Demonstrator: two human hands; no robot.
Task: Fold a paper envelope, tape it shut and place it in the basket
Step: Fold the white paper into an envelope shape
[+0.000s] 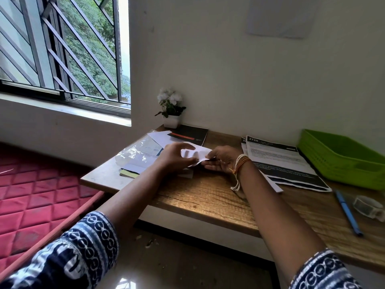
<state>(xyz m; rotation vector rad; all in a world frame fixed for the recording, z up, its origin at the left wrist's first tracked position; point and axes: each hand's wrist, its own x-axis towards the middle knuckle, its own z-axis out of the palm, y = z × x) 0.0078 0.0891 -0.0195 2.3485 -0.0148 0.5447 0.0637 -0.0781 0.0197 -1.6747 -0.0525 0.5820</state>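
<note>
A small white folded paper envelope (198, 152) is held a little above the wooden desk (208, 197), between both hands. My left hand (174, 157) grips its left side with fingers curled over the paper. My right hand (221, 160) pinches its right edge between thumb and fingers. The green plastic basket (341, 157) stands at the desk's far right, against the wall. A roll of clear tape (367, 205) lies at the right edge of the desk, near the front.
Printed sheets (279, 161) lie between my hands and the basket. A blue pen (348, 213) lies beside the tape. Loose papers, a plastic sleeve (135, 155) and a black booklet (191, 133) sit at the back left, with a potted white flower (170, 109). A red mattress (31, 190) lies left.
</note>
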